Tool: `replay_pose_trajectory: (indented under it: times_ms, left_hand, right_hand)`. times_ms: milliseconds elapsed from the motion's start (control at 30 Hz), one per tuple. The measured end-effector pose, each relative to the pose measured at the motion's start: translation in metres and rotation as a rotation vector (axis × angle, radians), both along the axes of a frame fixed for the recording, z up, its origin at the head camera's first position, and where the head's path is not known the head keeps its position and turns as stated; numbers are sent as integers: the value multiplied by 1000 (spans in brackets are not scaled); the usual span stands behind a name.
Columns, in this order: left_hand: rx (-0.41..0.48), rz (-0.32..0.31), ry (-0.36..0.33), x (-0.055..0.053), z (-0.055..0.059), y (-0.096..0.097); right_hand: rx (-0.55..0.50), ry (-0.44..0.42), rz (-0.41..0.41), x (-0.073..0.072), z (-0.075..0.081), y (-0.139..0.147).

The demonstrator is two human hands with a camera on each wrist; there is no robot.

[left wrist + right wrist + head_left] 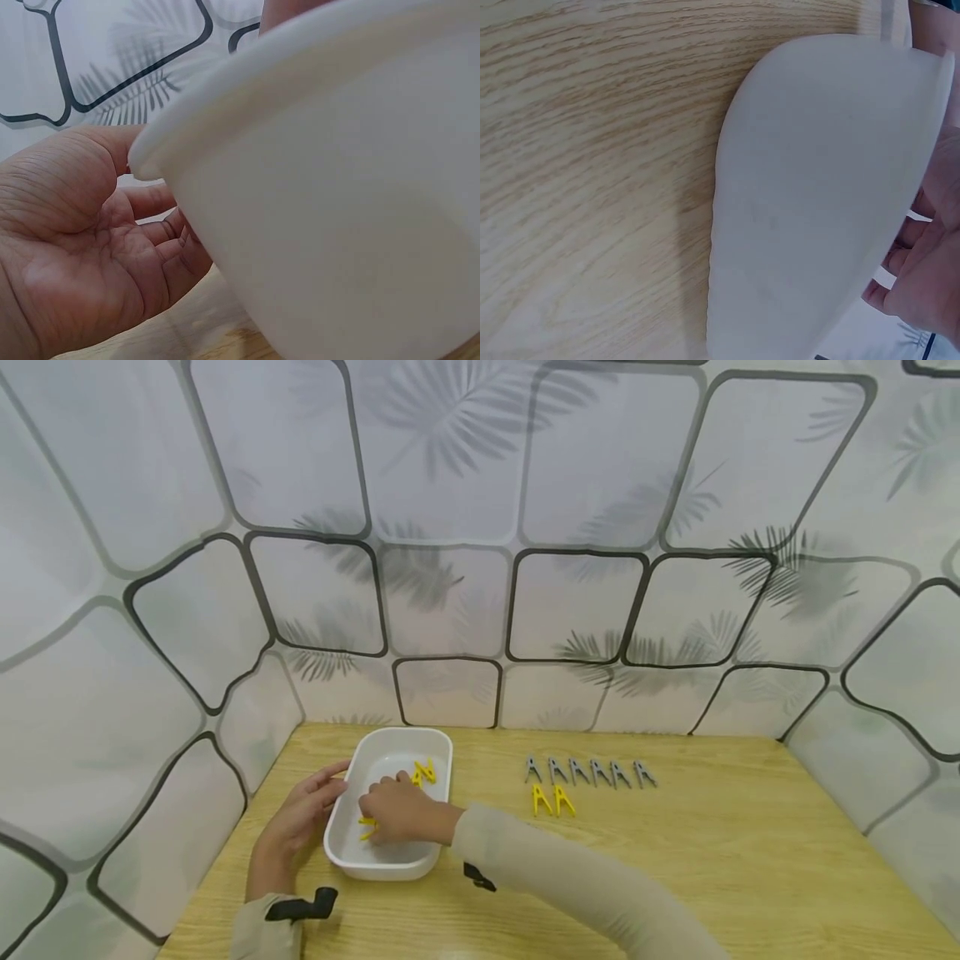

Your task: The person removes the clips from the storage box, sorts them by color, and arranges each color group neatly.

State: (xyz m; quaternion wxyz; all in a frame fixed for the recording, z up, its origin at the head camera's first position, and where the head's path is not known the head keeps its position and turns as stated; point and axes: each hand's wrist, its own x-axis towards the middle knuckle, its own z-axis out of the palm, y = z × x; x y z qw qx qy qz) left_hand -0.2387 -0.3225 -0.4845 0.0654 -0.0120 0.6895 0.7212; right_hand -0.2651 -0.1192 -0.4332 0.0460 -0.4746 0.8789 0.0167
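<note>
A white plastic tub [345,852] with yellow clothespins [427,771] in it stands on the table. My right hand [401,810] reaches down into it, back of the hand upward, next to a yellow clothespin [367,836]. The tub's wall hides those fingertips in the right wrist view, so I cannot tell whether they pinch a clothespin. Against the tub's left side rests my left hand [303,810], thumb by the rim and fingers along the outer wall. In the left wrist view, this hand [82,232] sits under the rim with its fingertips partly hidden.
Right of the tub, several grey clothespins [577,771] form a row on the wooden table [712,860]. Two yellow clothespins [542,801] lie just in front of that row's left end. A patterned curtain [450,602] encloses the table's back and sides.
</note>
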Motion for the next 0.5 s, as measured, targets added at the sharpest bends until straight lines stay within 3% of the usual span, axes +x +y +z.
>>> replay_pose_trajectory:
  times_ms: [500]
  left_hand:
    - [-8,28,-25,-1,0,1]
  right_hand:
    - [-112,36,-14,-11,21,29]
